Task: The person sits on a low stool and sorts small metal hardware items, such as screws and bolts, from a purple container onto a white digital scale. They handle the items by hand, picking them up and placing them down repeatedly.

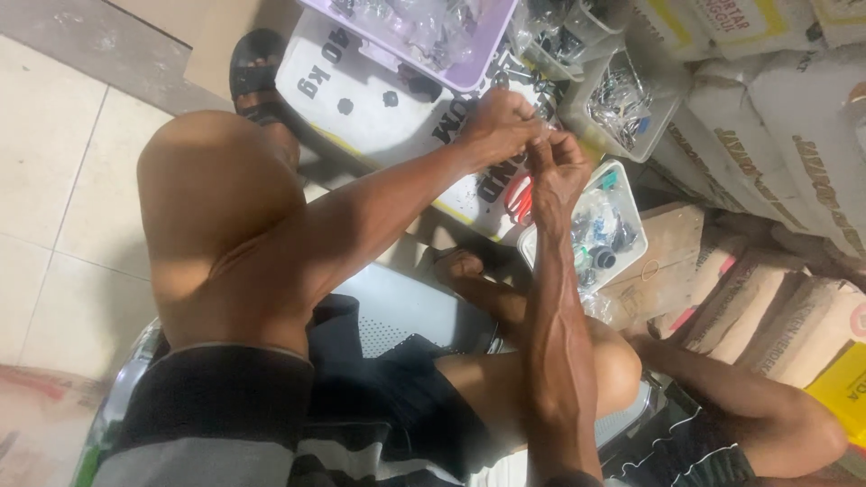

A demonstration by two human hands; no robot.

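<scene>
Two bare hands raised together, fingertips meeting above white printed sack (397,99). Left hand (499,124) curled narrow, fingers pinched toward right hand (557,171); right fingers likewise pinched upward against left. Something small apparently held between them; too small and hidden to identify. Directly below right hand: white rectangular plastic tub (597,230) of mixed small hardware, dark and blue pieces inside. Red-handled tool (520,200) lying just beside tub, on sack. Lilac plastic tray (469,63) of clear bagged parts resting at top of sack. Clear plastic bin (622,104) of metal bits near the hands, upper right. Brown paper sacks (767,307) stacked at right. Seated on grey plastic stool (406,311), knees spread.
</scene>
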